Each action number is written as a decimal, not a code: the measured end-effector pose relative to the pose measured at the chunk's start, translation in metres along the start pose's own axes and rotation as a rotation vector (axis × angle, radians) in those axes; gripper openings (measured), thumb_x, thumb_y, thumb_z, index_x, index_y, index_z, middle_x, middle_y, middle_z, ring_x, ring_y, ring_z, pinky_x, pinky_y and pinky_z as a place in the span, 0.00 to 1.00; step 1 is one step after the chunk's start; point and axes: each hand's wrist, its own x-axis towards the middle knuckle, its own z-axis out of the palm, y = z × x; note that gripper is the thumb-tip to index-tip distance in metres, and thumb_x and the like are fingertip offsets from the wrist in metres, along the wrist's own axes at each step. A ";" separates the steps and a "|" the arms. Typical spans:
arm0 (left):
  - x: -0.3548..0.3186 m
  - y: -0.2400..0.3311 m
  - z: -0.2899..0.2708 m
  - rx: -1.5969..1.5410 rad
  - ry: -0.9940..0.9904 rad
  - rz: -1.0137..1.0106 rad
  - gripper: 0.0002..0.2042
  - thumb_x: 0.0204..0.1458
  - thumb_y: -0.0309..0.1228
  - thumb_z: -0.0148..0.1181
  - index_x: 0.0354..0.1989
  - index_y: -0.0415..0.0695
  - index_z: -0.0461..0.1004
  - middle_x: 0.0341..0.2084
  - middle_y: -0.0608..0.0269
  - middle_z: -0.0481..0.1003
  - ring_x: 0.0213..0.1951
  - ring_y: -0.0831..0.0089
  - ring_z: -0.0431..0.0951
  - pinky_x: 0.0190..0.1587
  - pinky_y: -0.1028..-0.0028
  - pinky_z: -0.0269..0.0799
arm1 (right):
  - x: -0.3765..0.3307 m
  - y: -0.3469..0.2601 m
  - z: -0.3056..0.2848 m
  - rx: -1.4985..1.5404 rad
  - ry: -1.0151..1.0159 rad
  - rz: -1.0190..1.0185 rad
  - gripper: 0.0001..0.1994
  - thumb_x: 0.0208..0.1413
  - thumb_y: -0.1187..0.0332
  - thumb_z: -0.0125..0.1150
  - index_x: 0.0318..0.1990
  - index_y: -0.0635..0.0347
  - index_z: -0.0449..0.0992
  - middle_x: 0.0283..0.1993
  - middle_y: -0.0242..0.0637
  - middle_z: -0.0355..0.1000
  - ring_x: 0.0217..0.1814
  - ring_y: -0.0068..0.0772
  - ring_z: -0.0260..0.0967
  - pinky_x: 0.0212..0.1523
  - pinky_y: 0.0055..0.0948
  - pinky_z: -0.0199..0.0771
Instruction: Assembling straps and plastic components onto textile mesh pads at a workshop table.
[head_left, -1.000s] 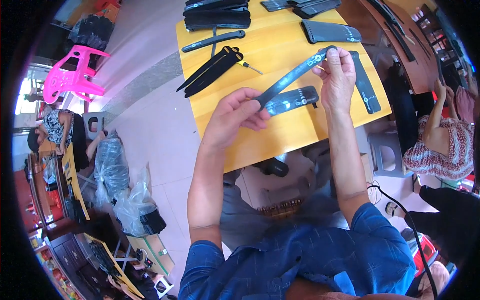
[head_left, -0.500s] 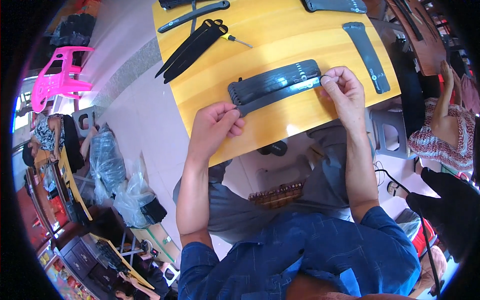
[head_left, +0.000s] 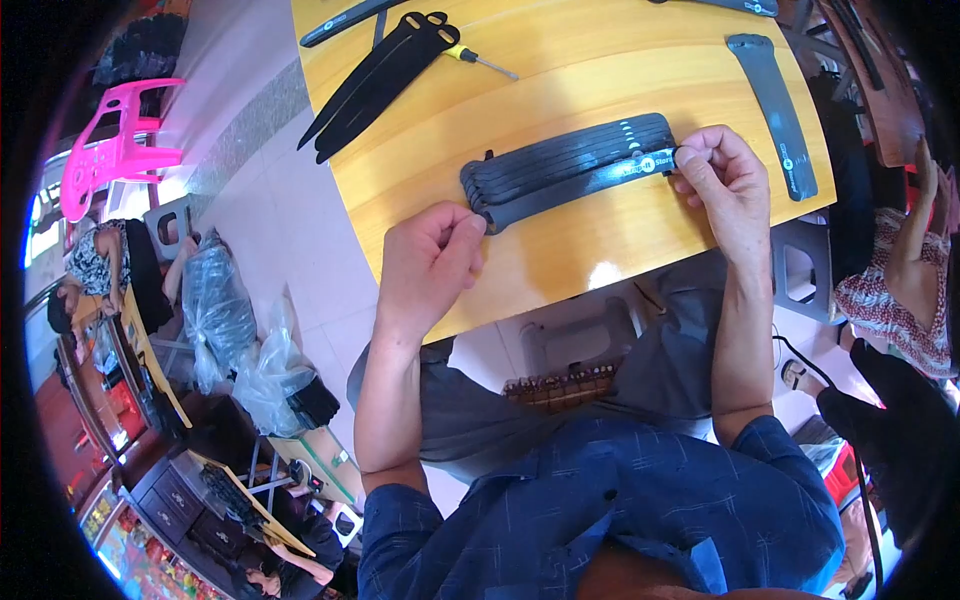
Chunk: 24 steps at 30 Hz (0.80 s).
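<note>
A stack of flat black straps (head_left: 570,150) lies on the yellow tabletop in front of me, the straps overlapping like a fan. Along its near side runs a front strap (head_left: 575,195) with white printing at its right part. My left hand (head_left: 432,262) is closed, thumb and finger pinching that strap's left end. Between the thumb and fingertips of my right hand (head_left: 728,190) is the right end of the same strap. Both ends are partly hidden by my fingers. The strap lies close against the rest of the stack.
On the yellow table (head_left: 560,70) lie black slotted straps (head_left: 375,90), a yellow-handled screwdriver (head_left: 480,60) and another strap bundle (head_left: 775,115) at right. A pink chair (head_left: 115,150) and plastic-wrapped bundles (head_left: 220,310) stand left. Other people sit at both sides.
The front strap, earlier held a little apart from the stack, now lies against its near edge. Both hands still grip its ends. The whole view has shifted slightly.
</note>
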 end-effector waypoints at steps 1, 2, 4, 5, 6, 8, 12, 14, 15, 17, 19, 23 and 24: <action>0.000 0.000 0.000 0.012 0.002 0.005 0.10 0.63 0.29 0.59 0.31 0.36 0.78 0.17 0.68 0.75 0.19 0.84 0.72 0.23 0.80 0.67 | 0.000 0.001 0.000 -0.011 0.004 0.008 0.03 0.64 0.73 0.64 0.41 0.60 0.77 0.30 0.24 0.74 0.28 0.11 0.69 0.28 0.13 0.65; 0.001 0.001 0.000 0.013 0.002 0.004 0.10 0.63 0.29 0.59 0.31 0.36 0.78 0.17 0.68 0.75 0.19 0.84 0.72 0.23 0.80 0.67 | 0.000 0.001 0.000 -0.011 0.004 0.010 0.03 0.64 0.73 0.64 0.41 0.60 0.77 0.30 0.24 0.74 0.28 0.11 0.69 0.28 0.13 0.65; 0.001 0.001 0.000 0.044 0.014 0.007 0.10 0.63 0.30 0.58 0.31 0.37 0.78 0.16 0.68 0.74 0.18 0.84 0.72 0.22 0.80 0.66 | 0.000 0.001 0.000 0.000 -0.004 0.011 0.03 0.64 0.73 0.64 0.40 0.59 0.77 0.30 0.23 0.74 0.28 0.11 0.69 0.27 0.13 0.65; 0.001 0.002 0.000 0.044 0.013 0.007 0.10 0.63 0.30 0.58 0.31 0.37 0.78 0.16 0.68 0.74 0.18 0.84 0.72 0.22 0.80 0.66 | 0.000 0.001 0.000 0.000 -0.004 0.011 0.03 0.64 0.73 0.64 0.40 0.59 0.77 0.30 0.23 0.74 0.28 0.11 0.69 0.27 0.13 0.65; 0.001 0.003 0.000 0.061 0.017 -0.002 0.10 0.64 0.30 0.58 0.31 0.37 0.78 0.16 0.68 0.74 0.18 0.84 0.72 0.21 0.80 0.66 | 0.001 0.001 0.000 -0.017 -0.007 0.018 0.03 0.64 0.73 0.64 0.40 0.59 0.77 0.30 0.23 0.74 0.28 0.11 0.68 0.27 0.13 0.65; 0.002 0.003 0.001 0.076 0.020 -0.009 0.11 0.64 0.30 0.58 0.31 0.37 0.78 0.15 0.68 0.74 0.18 0.84 0.72 0.21 0.80 0.65 | 0.001 0.001 -0.001 -0.037 -0.008 0.023 0.03 0.64 0.72 0.65 0.40 0.60 0.77 0.30 0.23 0.74 0.28 0.11 0.68 0.28 0.13 0.65; 0.002 0.004 0.002 0.095 0.033 0.010 0.11 0.63 0.30 0.59 0.30 0.36 0.77 0.15 0.67 0.74 0.17 0.84 0.71 0.20 0.79 0.64 | 0.002 0.005 0.002 -0.016 -0.004 0.000 0.03 0.63 0.73 0.65 0.40 0.60 0.77 0.31 0.23 0.74 0.29 0.10 0.67 0.29 0.13 0.66; 0.003 0.004 0.001 0.103 0.038 0.018 0.11 0.63 0.30 0.59 0.29 0.36 0.77 0.15 0.67 0.74 0.17 0.84 0.71 0.20 0.79 0.63 | 0.002 0.004 0.002 -0.015 -0.003 -0.004 0.03 0.63 0.73 0.65 0.40 0.61 0.77 0.32 0.23 0.74 0.29 0.10 0.67 0.29 0.13 0.67; 0.003 0.004 0.001 0.129 0.026 0.030 0.11 0.63 0.31 0.59 0.30 0.38 0.78 0.15 0.68 0.73 0.17 0.84 0.70 0.20 0.80 0.63 | 0.002 0.003 0.002 -0.028 0.003 0.010 0.03 0.63 0.73 0.64 0.40 0.61 0.77 0.31 0.23 0.74 0.29 0.11 0.67 0.30 0.14 0.67; 0.004 0.001 -0.001 0.154 0.020 0.045 0.12 0.64 0.33 0.59 0.30 0.39 0.78 0.16 0.70 0.73 0.17 0.85 0.69 0.20 0.81 0.62 | 0.002 0.003 0.003 -0.041 0.006 0.019 0.03 0.63 0.74 0.64 0.40 0.61 0.77 0.31 0.23 0.74 0.29 0.11 0.67 0.30 0.14 0.68; 0.007 -0.006 -0.001 0.225 0.035 0.118 0.12 0.63 0.32 0.59 0.30 0.38 0.78 0.15 0.70 0.73 0.17 0.85 0.68 0.19 0.80 0.61 | 0.003 0.004 0.003 -0.068 0.011 -0.006 0.03 0.63 0.74 0.64 0.40 0.62 0.77 0.31 0.23 0.73 0.29 0.11 0.67 0.30 0.15 0.68; 0.008 -0.007 -0.001 0.236 0.049 0.130 0.11 0.63 0.32 0.60 0.30 0.38 0.78 0.15 0.70 0.72 0.16 0.85 0.68 0.19 0.79 0.61 | 0.003 0.004 0.004 -0.087 0.023 -0.016 0.03 0.63 0.74 0.64 0.39 0.63 0.77 0.31 0.23 0.73 0.29 0.11 0.66 0.29 0.15 0.67; 0.009 -0.008 -0.001 0.238 0.046 0.136 0.11 0.63 0.32 0.60 0.29 0.39 0.77 0.15 0.70 0.72 0.16 0.85 0.68 0.19 0.79 0.61 | 0.003 0.004 0.004 -0.084 0.019 -0.014 0.03 0.63 0.74 0.64 0.39 0.63 0.77 0.30 0.23 0.73 0.28 0.11 0.66 0.29 0.15 0.67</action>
